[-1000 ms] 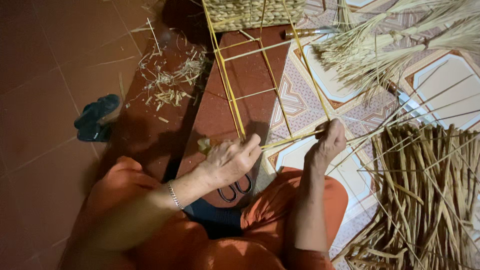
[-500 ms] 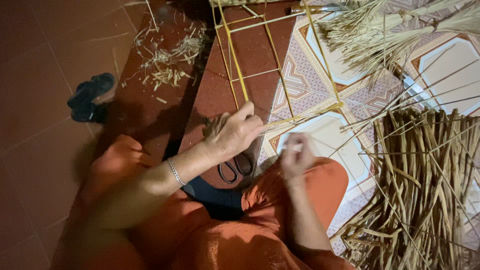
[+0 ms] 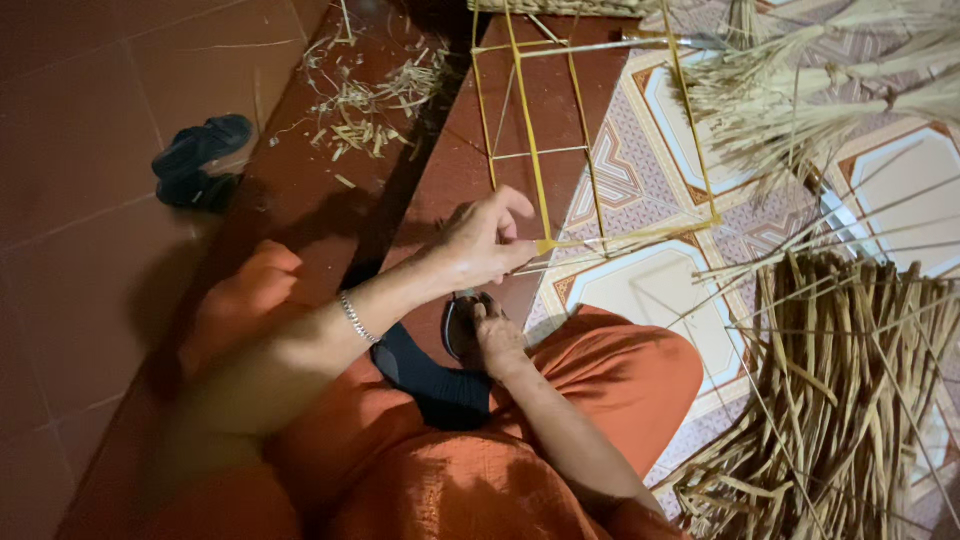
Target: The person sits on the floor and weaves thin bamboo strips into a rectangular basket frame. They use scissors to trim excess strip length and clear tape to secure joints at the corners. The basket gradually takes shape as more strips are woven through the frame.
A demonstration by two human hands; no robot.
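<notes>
Taking the yellow stick frame [image 3: 590, 150] on the floor as landmark and going left to right: far left of it lies a dark shoe [image 3: 200, 160], then straw scraps [image 3: 370, 110]. The left hand [image 3: 480, 245] pinches the frame's near left corner, fingers closed on the joint where loose strips meet. The right hand [image 3: 495, 335], half a second ago up at the frame's near edge, has dropped below it onto the scissors [image 3: 462, 325]; fingers curl over the handles, grip unclear. So the joint is held while cutting is readied. Right of the frame: a reed pile [image 3: 850, 380].
</notes>
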